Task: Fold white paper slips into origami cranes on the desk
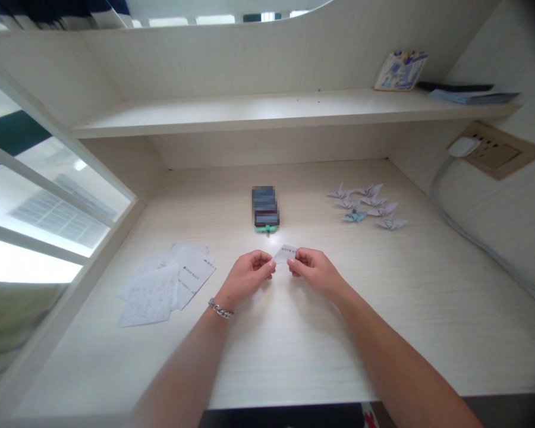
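Both my hands meet above the middle of the pale wooden desk point(294, 345). My left hand point(247, 274), with a chain bracelet at the wrist, pinches the left side of a small folded piece of paper point(285, 253). My right hand point(314, 270) pinches its right side. The paper is white with faint print and is held just above the desk. A phone point(265, 208) lies flat a little beyond the hands.
Several printed paper sheets point(167, 285) lie at the left. Several folded paper cranes point(368, 205) sit at the back right. A shelf point(271, 110) above carries a booklet point(401, 70) and papers. A wall socket point(494, 148) with a plug and cable is on the right wall.
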A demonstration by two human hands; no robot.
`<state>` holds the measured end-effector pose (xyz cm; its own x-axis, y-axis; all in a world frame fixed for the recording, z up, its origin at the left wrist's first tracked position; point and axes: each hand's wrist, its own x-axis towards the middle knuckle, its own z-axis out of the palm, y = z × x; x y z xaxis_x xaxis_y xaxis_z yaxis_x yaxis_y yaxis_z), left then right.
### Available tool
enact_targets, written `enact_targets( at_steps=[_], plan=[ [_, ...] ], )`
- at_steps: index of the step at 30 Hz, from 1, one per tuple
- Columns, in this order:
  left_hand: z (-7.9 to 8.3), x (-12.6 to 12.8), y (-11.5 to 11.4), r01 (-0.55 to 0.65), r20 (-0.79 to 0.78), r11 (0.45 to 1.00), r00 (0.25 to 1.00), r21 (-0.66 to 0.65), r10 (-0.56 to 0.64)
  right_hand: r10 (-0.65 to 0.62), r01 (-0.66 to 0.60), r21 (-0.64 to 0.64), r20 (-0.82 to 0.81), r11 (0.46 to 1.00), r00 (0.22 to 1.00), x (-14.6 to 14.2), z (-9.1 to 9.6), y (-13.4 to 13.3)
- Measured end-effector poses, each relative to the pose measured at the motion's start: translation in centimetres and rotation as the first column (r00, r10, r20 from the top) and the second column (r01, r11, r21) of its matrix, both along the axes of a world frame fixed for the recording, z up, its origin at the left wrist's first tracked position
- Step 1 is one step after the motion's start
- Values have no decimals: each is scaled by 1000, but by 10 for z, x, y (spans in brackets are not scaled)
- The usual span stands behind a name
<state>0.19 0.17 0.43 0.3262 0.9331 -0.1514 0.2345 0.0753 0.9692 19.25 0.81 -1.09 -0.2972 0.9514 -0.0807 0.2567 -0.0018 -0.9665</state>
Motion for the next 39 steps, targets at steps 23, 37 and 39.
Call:
enact_targets(
  at_steps=[23,37,39],
  plan=[
    [-2,1,-1,35,-71,997,997,68,-30,13,-24,-83,-123,996,992,3,5,1],
    [6,1,-3,88,-118,994,990,59,-80,-5,-1,-51,-114,999,994,2,5,1],
    [7,-2,-1,45,-69,997,997,56,-41,-44,38,-49,-125,998,991,4,5,2]
  ],
)
